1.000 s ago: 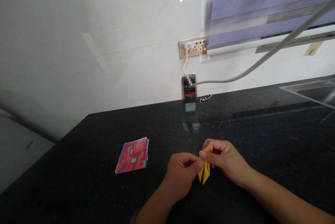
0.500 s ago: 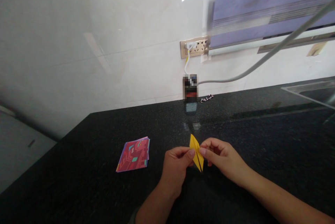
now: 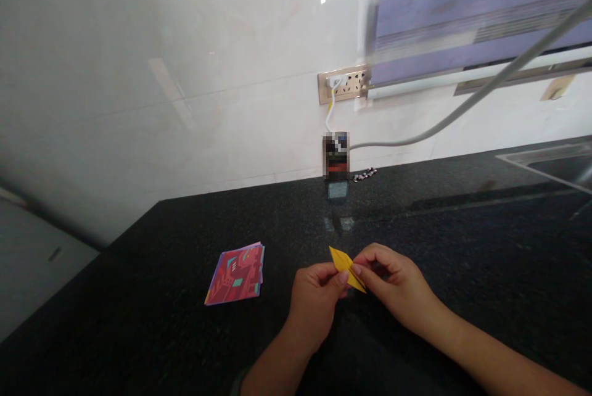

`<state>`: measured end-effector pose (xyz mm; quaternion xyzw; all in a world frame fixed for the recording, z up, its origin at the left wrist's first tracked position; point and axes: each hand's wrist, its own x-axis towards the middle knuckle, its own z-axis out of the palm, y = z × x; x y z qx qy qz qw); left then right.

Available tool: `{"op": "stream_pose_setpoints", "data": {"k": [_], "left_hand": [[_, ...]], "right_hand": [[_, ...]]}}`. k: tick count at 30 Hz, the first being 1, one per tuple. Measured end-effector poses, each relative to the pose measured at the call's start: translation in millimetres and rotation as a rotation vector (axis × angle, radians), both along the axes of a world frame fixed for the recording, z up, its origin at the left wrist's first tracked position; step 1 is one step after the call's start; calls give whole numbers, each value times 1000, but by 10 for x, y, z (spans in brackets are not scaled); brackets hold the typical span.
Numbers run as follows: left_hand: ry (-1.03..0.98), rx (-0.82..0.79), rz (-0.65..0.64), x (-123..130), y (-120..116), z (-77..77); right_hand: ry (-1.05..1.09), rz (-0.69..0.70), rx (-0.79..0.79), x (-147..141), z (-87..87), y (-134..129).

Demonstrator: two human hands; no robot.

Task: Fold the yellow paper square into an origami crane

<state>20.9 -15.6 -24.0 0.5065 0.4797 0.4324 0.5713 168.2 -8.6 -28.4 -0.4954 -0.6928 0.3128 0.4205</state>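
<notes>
Left hand [image 3: 317, 300]: pinching the yellow paper [image 3: 341, 259] from the left (thumb uppermost).
Right hand [image 3: 392, 276]: pinching opposite, fingers apparently underneath.
Yellow paper: over near tabletop [image 3: 185, 346], between hands, presumably for steadiness.
Printed sheets [image 3: 235, 276]: left, leaving you room.

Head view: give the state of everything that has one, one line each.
Yellow paper: folded, pointed at both ends
Left hand: pinching the yellow paper
Right hand: pinching its edge
Printed sheets: stacked unevenly
White plug: in the wall socket
Bead-like strand: lying on the counter
</notes>
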Motion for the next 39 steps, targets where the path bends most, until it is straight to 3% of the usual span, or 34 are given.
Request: {"op": "stream_pose_setpoints", "data": {"k": [8,16,26,33,39], "left_hand": [[87,173,44,-17,37,-38],[-112,-29,10,34,0,-19],[-224,-44,-4,48,0,-5],[-227,-99,87,43,15,3],[-194,29,-18,33,11,-23]], "right_hand": [[-55,75,114,-8,62,-32],[-135,62,256,29,9,-41],[-335,103,587,66,-16,-20],[-435,129,631,94,-44,1],[-418,95,656,95,-48,13]]}}
